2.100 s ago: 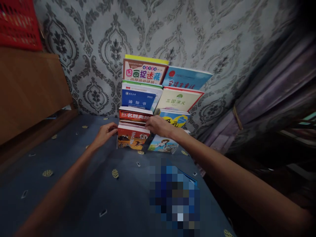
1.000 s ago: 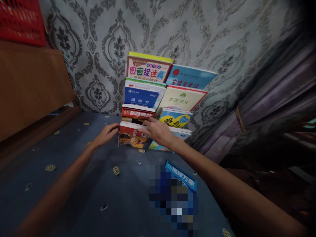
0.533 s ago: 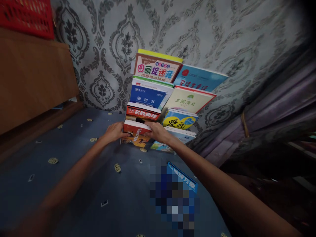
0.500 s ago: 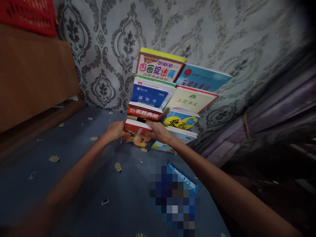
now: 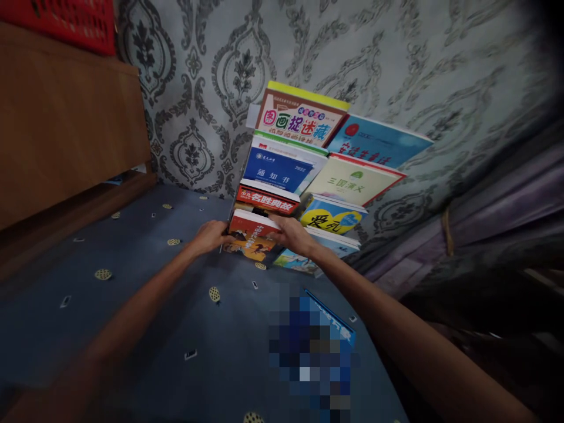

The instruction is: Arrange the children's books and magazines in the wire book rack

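Observation:
A red and orange book (image 5: 251, 238) stands in the lowest tier of a book rack, on the left side. My left hand (image 5: 211, 236) grips its left edge, thumb in front. My right hand (image 5: 293, 234) holds its right edge, with the fingers behind the top and partly hidden. Just behind it is a red-topped book (image 5: 267, 200), and above that a blue booklet (image 5: 277, 170). To the right of my right hand stand a blue and yellow book (image 5: 332, 216) and a light blue book (image 5: 299, 261).
A blue book (image 5: 335, 323), partly pixelated, lies on the patterned blue sheet (image 5: 154, 311). Higher in the rack are more books, such as a brown and yellow one (image 5: 304, 117). A wooden cabinet (image 5: 70, 129) with a red basket (image 5: 61, 23) stands left; a curtain (image 5: 414, 252) hangs right.
The view has shifted slightly, so the rack and books appear a little further right. Both hands keep their hold on the red and orange book, which stays in the lowest tier.

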### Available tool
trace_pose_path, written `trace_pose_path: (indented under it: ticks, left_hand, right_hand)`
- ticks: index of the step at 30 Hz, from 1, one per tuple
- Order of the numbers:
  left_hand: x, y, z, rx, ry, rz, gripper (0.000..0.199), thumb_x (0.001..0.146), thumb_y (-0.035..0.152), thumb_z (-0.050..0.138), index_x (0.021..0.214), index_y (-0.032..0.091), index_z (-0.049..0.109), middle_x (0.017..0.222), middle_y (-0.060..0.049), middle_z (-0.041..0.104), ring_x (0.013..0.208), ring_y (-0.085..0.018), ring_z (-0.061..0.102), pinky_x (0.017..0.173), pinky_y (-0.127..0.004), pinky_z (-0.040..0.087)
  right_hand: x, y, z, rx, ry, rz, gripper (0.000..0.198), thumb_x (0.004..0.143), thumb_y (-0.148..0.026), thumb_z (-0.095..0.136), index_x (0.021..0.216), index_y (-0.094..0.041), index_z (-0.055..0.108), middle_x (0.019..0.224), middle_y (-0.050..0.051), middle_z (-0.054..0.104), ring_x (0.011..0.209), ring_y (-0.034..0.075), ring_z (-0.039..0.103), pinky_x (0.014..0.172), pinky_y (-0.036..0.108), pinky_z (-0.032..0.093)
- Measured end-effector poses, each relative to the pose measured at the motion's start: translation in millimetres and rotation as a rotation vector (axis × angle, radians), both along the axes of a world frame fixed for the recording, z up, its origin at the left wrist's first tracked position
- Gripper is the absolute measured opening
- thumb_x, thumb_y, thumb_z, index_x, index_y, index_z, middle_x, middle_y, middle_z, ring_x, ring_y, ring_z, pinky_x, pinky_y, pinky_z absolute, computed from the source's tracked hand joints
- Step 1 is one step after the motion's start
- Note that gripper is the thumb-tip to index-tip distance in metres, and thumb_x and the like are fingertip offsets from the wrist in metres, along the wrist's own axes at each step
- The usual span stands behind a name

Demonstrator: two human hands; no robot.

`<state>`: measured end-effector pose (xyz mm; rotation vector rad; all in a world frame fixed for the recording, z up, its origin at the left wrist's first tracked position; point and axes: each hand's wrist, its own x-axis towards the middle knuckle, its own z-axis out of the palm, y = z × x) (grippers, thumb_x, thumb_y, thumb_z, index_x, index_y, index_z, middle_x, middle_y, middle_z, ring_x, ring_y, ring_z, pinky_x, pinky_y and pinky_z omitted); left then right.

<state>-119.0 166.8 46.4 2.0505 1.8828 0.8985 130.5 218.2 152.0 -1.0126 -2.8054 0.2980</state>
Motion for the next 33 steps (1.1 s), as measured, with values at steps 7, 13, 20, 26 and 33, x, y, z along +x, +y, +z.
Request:
trace_pose_path:
  ticks: [7, 13, 20, 26, 33]
  left_hand:
    - [-11.2, 10.8, 22.5, -0.227, 0.078, -0.058, 0.023, 0.072, 0.044, 0.077, 0.07, 0.022, 0.071, 0.051, -0.003, 0.064, 0.059, -0.025, 0.065, 0.06, -0.03, 0.042]
    - [-14.9, 25.4, 46.2, -0.507, 0.128, -0.191, 0.033, 0.065, 0.035, 0.076, 0.094, 0.019, 0.074, 0.037, 0.002, 0.055, 0.039, -0.022, 0.056, 0.05, -0.029, 0.042]
    - [-11.3, 23.1, 59.3, -0.633, 0.257, -0.223, 0.044, 0.073, 0.043, 0.066, 0.108, 0.016, 0.067, 0.051, 0.0, 0.064, 0.047, -0.019, 0.063, 0.05, -0.024, 0.045]
    - [-11.4, 14.2, 56.9, -0.55, 0.13, -0.278, 0.048, 0.074, 0.059, 0.066, 0.095, 0.016, 0.067, 0.066, -0.004, 0.07, 0.054, -0.018, 0.065, 0.058, -0.026, 0.052]
    - [-7.8, 1.5, 49.4, -0.283, -0.198, -0.263, 0.048, 0.081, 0.059, 0.06, 0.098, 0.014, 0.064, 0.069, -0.005, 0.07, 0.057, -0.016, 0.064, 0.06, -0.028, 0.052]
  right_hand:
    - [-5.3, -0.3, 3.8, 0.027, -0.046, -0.027, 0.024, 0.089, -0.017, 0.064, 0.113, -0.015, 0.064, 0.113, 0.009, 0.072, 0.1, 0.021, 0.066, 0.08, 0.025, 0.043]
    - [-4.5, -3.8, 9.1, -0.015, -0.041, -0.022, 0.026, 0.087, -0.017, 0.067, 0.113, -0.015, 0.066, 0.109, 0.008, 0.073, 0.095, 0.019, 0.066, 0.078, 0.024, 0.042]
    - [-5.8, 0.5, 6.2, 0.007, 0.019, -0.035, 0.025, 0.083, -0.015, 0.07, 0.108, -0.016, 0.069, 0.104, 0.006, 0.074, 0.091, 0.02, 0.066, 0.074, 0.025, 0.041]
    - [-4.9, 10.3, -1.4, -0.027, 0.107, -0.019, 0.027, 0.079, -0.013, 0.072, 0.106, -0.017, 0.07, 0.1, 0.005, 0.073, 0.09, 0.02, 0.065, 0.075, 0.026, 0.042]
    - [-5.4, 10.6, -7.2, 0.019, 0.147, -0.033, 0.038, 0.079, -0.013, 0.07, 0.117, -0.018, 0.065, 0.108, 0.008, 0.07, 0.099, 0.025, 0.065, 0.085, 0.035, 0.049]
